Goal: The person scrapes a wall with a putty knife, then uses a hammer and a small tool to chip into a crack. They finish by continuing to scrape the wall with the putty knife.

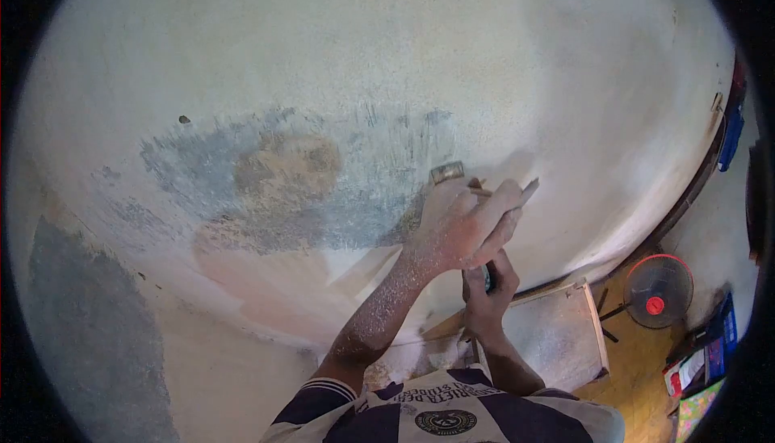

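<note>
My left hand (464,225), coated in pale dust, is raised before the pale wall (387,48). Its fingers are closed around a small tool with a flat, rectangular greyish head (447,172) and a brown part; its exact kind is unclear. Just below it, my right hand (489,294) is closed around a dark object with a greenish patch (488,276), mostly covered by the fingers. Left of the hands, the wall has a rough grey-blue patch (363,169) with a brownish round area (286,170) inside it. White dust speckles my left forearm.
A dusty pale panel with a wooden edge (557,334) stands below right of my hands. Beyond it is a black fan with a red rim (658,290) on a yellowish floor (634,378). Bags and colourful items (698,370) lie at far right. Another grey patch (89,330) marks the lower-left wall.
</note>
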Action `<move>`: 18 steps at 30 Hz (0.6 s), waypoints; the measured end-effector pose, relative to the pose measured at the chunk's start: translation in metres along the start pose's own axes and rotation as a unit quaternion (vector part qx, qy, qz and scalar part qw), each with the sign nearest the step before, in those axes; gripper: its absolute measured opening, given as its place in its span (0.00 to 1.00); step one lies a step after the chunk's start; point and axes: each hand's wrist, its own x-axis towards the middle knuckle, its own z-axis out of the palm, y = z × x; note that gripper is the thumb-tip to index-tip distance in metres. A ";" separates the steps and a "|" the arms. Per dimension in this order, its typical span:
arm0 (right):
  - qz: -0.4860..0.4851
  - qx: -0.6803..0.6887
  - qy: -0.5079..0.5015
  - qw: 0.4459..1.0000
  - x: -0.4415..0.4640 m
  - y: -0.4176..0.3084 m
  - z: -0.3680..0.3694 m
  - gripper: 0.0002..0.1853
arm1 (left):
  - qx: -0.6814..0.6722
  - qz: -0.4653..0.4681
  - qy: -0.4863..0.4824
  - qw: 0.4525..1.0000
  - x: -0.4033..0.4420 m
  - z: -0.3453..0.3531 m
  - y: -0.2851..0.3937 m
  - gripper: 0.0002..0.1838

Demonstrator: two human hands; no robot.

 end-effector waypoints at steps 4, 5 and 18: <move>0.015 -0.008 0.010 1.000 -0.021 0.007 -0.003 0.12 | -0.024 -0.007 0.004 1.000 -0.023 0.020 0.002 0.10; 0.023 -0.003 0.013 1.000 -0.025 0.007 -0.003 0.12 | -0.011 -0.016 -0.012 1.000 -0.028 0.023 0.001 0.10; 0.047 0.047 0.004 0.998 0.014 -0.023 0.002 0.10 | 0.065 -0.028 -0.029 0.997 0.020 -0.014 0.007 0.10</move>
